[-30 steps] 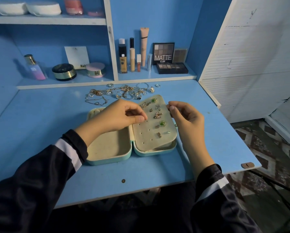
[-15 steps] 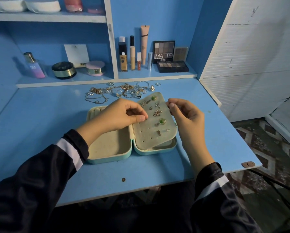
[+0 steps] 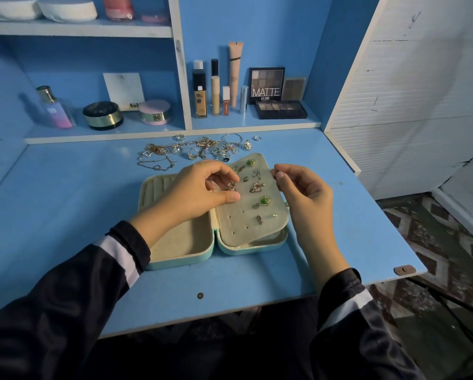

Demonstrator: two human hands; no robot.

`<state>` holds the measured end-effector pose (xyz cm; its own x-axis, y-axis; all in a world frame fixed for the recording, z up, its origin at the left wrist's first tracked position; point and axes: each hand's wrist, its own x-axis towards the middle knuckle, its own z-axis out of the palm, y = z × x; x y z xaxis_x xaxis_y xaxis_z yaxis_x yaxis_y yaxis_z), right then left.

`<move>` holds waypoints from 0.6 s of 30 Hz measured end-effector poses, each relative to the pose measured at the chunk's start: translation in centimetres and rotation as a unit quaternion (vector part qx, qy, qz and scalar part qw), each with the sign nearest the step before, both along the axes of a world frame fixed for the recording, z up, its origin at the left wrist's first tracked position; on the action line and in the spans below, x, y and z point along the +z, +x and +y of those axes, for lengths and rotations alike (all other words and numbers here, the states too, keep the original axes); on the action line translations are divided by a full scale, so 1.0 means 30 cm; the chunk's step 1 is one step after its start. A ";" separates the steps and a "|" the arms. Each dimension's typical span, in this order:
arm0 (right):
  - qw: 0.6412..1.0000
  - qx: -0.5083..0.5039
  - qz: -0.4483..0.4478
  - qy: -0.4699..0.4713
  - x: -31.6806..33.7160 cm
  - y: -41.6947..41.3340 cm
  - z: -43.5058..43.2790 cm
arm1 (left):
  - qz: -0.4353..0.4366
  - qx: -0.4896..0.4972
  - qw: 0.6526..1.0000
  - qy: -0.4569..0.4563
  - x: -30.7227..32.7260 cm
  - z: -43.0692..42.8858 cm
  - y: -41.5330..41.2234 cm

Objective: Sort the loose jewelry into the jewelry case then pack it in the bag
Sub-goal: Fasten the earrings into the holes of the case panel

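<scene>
Left hand (image 3: 194,194) over the open teal jewelry case (image 3: 180,262), mid desk (image 3: 65,204). Its fingers (image 3: 230,198) are narrow, pinching a small gold earring (image 3: 230,187) at the earring panel (image 3: 243,229). Right hand (image 3: 306,193) has fingers curled, pinching the panel's right edge. Panel sits tilted over the case's right half, studded with earrings, two of them green (image 3: 264,200). Loose jewelry pile (image 3: 197,149) on desk just behind case. Makeup palette (image 3: 280,109) and bottles on the shelf beyond.
</scene>
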<state>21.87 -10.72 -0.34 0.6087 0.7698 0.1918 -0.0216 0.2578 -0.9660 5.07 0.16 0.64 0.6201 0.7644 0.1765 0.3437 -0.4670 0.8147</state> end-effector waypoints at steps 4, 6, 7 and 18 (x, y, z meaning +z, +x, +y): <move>1.000 -0.002 0.001 0.001 -0.001 -0.002 0.001 | 0.020 -0.004 1.000 0.014 0.016 0.006 0.003; 1.000 0.000 0.001 0.002 -0.001 -0.001 0.001 | 0.056 -0.013 0.998 0.002 0.033 0.013 0.001; 1.000 0.001 0.001 0.001 -0.001 0.001 0.001 | 0.081 -0.022 0.996 -0.004 0.040 0.019 -0.001; 0.999 0.025 0.021 -0.001 0.008 0.017 0.012 | 0.116 -0.099 0.986 -0.065 0.039 0.088 0.004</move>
